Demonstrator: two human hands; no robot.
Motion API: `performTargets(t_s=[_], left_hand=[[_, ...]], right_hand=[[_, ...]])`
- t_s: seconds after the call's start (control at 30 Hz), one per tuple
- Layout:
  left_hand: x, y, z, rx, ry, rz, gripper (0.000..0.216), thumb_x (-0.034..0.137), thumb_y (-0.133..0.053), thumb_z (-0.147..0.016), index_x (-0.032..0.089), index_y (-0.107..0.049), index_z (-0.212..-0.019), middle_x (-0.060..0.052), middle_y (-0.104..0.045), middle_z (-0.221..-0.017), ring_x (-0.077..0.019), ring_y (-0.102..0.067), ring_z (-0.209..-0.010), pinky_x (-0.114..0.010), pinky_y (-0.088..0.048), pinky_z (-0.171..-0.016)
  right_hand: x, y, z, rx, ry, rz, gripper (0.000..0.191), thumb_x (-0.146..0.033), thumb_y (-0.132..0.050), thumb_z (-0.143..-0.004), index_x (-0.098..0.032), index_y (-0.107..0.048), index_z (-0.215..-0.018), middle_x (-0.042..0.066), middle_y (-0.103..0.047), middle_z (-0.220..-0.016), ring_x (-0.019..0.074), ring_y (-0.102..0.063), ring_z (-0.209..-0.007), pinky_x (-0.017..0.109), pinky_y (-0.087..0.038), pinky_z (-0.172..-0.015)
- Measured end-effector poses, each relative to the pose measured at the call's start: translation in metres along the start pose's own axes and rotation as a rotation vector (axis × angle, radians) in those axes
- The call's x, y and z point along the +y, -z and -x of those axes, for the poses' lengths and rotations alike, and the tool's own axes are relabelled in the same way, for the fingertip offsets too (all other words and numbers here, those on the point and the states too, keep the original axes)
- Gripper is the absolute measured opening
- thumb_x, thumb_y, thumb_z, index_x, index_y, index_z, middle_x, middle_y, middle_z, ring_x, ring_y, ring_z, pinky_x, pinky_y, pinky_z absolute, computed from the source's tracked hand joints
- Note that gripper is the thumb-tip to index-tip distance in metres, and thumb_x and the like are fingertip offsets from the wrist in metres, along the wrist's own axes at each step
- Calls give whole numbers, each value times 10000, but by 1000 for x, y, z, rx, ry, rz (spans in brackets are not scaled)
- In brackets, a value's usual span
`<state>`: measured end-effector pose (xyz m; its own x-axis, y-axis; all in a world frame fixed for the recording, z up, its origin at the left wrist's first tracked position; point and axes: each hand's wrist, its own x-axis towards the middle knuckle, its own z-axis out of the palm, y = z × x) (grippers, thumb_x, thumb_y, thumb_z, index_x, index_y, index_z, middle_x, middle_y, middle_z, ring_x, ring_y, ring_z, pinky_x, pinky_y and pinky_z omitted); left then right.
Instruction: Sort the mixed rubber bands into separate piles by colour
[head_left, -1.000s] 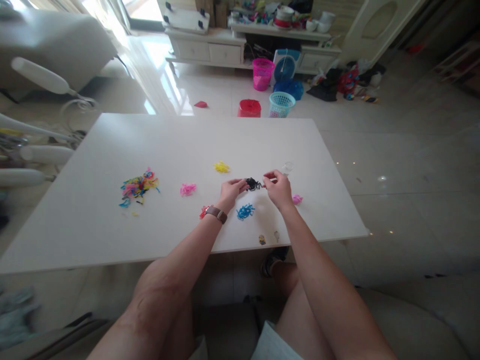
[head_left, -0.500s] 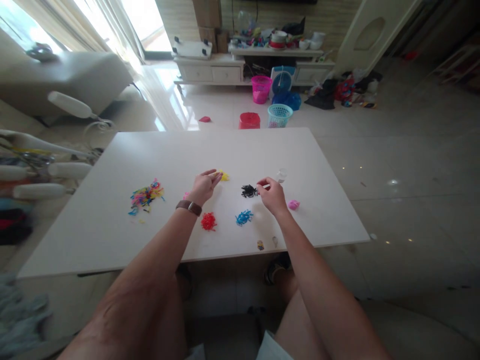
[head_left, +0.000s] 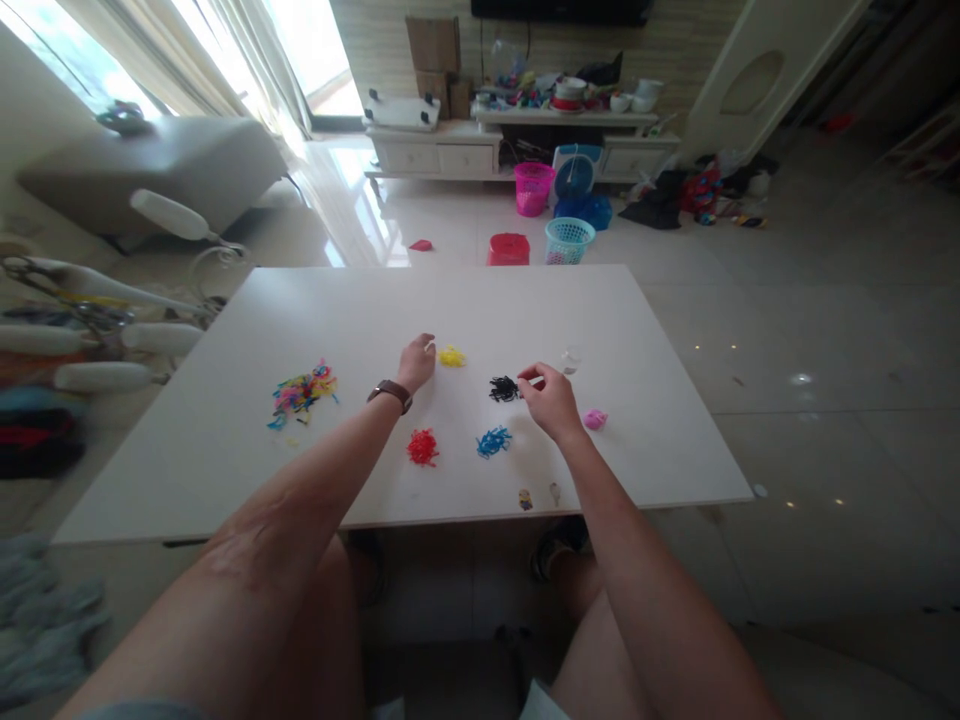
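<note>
My left hand (head_left: 418,362), with a dark watch on the wrist, is just left of a small pile of yellow pieces (head_left: 451,357). Its fingers are slightly bent and apart, and nothing shows in them. My right hand (head_left: 550,400) has thumb and fingertips pinched at the right edge of a pile of thin black strips (head_left: 503,389); what is between them is too small to tell. Nearer to me lie a red pile (head_left: 423,448) and a blue pile (head_left: 493,442) of similar small pieces. A mixed multicoloured pile (head_left: 302,394) lies at the left.
On the white table (head_left: 360,300) a pink lump (head_left: 595,419) and a small clear container (head_left: 571,359) lie to the right. A small yellow figure (head_left: 525,499) is close to the front edge. Beyond the table stand a red stool (head_left: 508,250) and a light-blue basket (head_left: 569,240).
My left hand has drawn back to the left, off the yellow pile. Pink pieces beside that wrist are now out of sight. My right hand stays by the black pile; the view has shifted slightly.
</note>
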<state>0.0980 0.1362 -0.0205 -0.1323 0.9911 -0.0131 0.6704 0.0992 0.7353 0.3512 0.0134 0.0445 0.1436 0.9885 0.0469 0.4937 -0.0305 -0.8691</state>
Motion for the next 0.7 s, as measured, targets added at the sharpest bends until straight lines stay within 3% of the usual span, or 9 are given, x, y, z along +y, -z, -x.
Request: performTargets(t_s=[0.1, 0.2, 0.33, 0.43, 0.57, 0.7], left_hand=[[-20, 37, -1, 103, 15, -63, 325, 125, -499, -872, 128, -682, -1141, -159, -700, -1226, -251, -625, -1169, -356, -419, -1044], [-50, 87, 4, 227, 68, -103, 303, 108, -506, -835, 122, -694, -1073, -146, -719, -1155, -233, -647, -1094, -328, -448, -996], [-100, 154, 22, 416, 254, -133, 257, 121, -579, -773, 131, -697, -1002, -110, -736, -1046, -207, -660, -978, -302, -482, -917], [-136, 190, 42, 491, 408, -120, 257, 132, -641, -726, 129, -702, -975, -103, -737, -986, -210, -665, -921, -301, -507, -838], [-171, 215, 63, 483, 476, -92, 265, 137, -702, -691, 112, -711, -954, -115, -739, -930, -212, -672, -866, -305, -516, -776], [-189, 215, 64, 365, 404, -118, 233, 216, -735, -715, 133, -741, -933, -107, -747, -897, -212, -679, -825, -311, -513, -782]], right_hand=[[0, -6, 1, -23, 31, 31, 120, -304, -579, -785, -222, -668, -789, 30, -721, -832, 171, -624, -668, 313, -491, -720], [0, -14, 2, -36, 53, 66, 135, -306, -569, -780, -218, -671, -784, 36, -718, -827, 177, -625, -682, 312, -488, -711], [0, -22, 3, -52, 68, 103, 140, -318, -571, -764, -216, -667, -764, 29, -702, -765, 180, -614, -663, 310, -483, -694], [1, -27, 5, -70, 90, 126, 143, -329, -571, -759, -218, -659, -737, 35, -693, -729, 186, -608, -652, 314, -475, -682], [5, -33, 5, -87, 146, 195, 162, -329, -557, -770, -214, -666, -736, 58, -707, -781, 195, -615, -669, 329, -469, -697], [1, -42, 1, -109, 165, 236, 167, -329, -553, -777, -213, -669, -745, 61, -707, -780, 202, -625, -679, 335, -471, -707]])
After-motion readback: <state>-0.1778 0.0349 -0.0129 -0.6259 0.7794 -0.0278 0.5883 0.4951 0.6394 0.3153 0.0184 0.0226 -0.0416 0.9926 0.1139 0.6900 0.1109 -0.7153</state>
